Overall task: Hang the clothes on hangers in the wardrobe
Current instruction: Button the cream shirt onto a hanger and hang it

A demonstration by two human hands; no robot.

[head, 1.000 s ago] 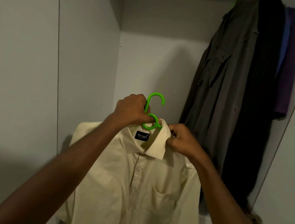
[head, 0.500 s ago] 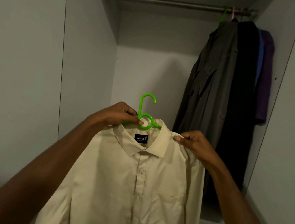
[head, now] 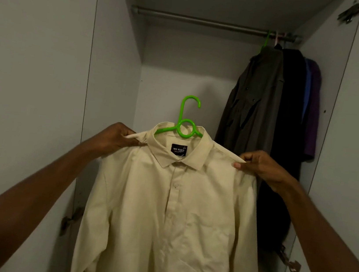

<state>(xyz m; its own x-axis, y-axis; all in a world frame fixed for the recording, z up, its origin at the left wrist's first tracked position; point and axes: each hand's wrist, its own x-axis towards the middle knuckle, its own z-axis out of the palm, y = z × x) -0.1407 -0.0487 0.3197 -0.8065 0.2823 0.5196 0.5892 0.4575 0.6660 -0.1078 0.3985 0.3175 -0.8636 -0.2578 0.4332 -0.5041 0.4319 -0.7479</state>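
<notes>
Shirt: You are holding a cream button-up shirt [head: 169, 215] up in front of the open wardrobe, its front facing you, with a black label showing inside the collar.
Hanger: A bright green hanger [head: 186, 123] is sitting inside the shirt, its hook and loop rising above the collar; the hook is not touching the rail.
Left hand: Your left hand [head: 118, 137] is pinching the shirt's shoulder seam just beside the collar, fingers curled around the cloth.
Right hand: Your right hand [head: 256, 165] is pinching the other shoulder seam, thumb and fingers closing on the fabric.
Rail: A metal rail [head: 203, 22] is running across the top of the wardrobe, well above the green hook.
Hanging clothes: At the right end of the rail, a dark grey shirt [head: 250, 104] is hanging on another green hanger, with a black garment [head: 285, 137] beside it and a purple garment [head: 311, 108] at the far right.
Doors: Pale grey wardrobe doors [head: 31, 82] are standing open on both sides.
</notes>
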